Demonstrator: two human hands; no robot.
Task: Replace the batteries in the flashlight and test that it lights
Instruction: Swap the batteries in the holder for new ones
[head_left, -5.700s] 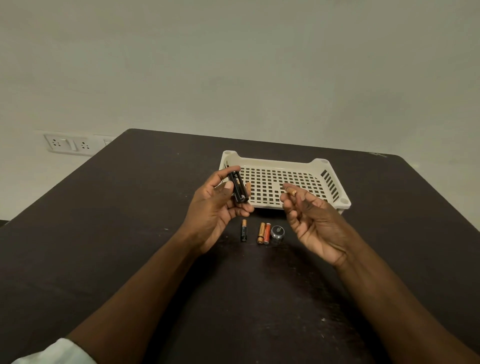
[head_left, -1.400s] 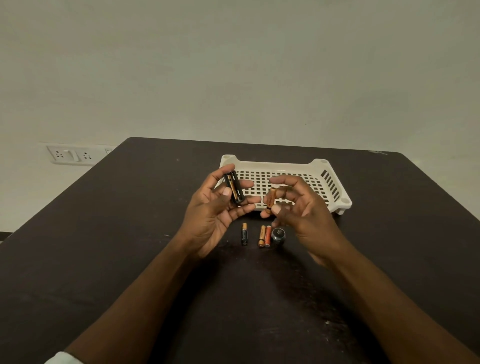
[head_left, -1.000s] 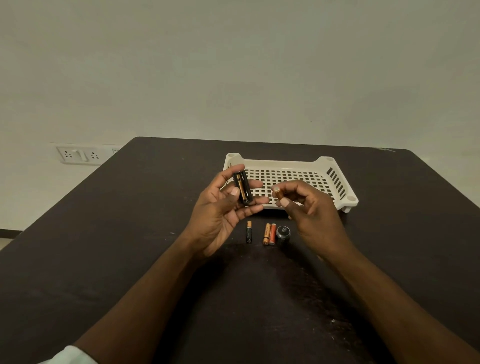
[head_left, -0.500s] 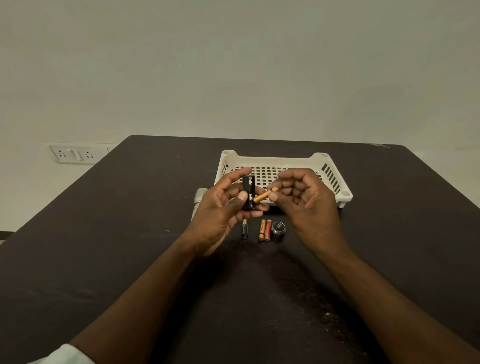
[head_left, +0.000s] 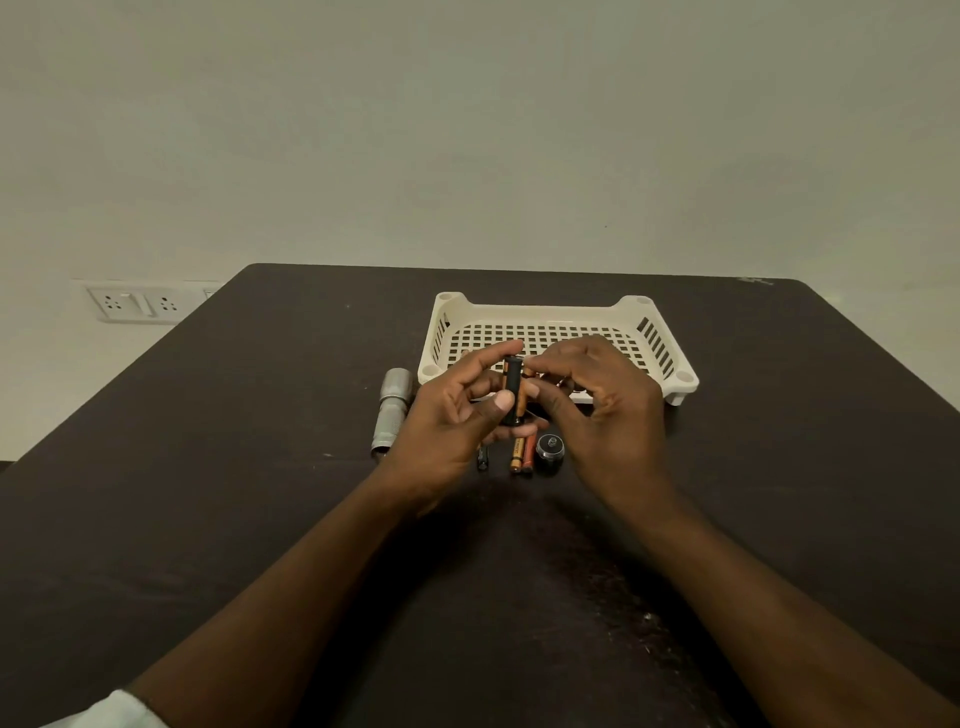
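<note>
My left hand (head_left: 449, 421) grips a black battery holder (head_left: 513, 391) upright between thumb and fingers, above the table. My right hand (head_left: 605, 410) presses a copper-coloured battery (head_left: 529, 391) against the holder's right side, its fingertips touching the holder. The silver flashlight body (head_left: 392, 410) lies on the dark table (head_left: 260, 467) left of my left hand. Below my hands lie a black battery (head_left: 483, 458), two orange batteries (head_left: 521, 453) side by side, and the dark round tail cap (head_left: 549, 447).
A cream perforated plastic tray (head_left: 550, 317) stands just behind my hands. A wall socket plate (head_left: 137, 303) is on the wall at the left. The table's far edge runs close behind the tray.
My right hand has brought the copper battery from the right up to the holder, and it now lies along the holder's side. The flashlight body has come into sight beside my left hand.
</note>
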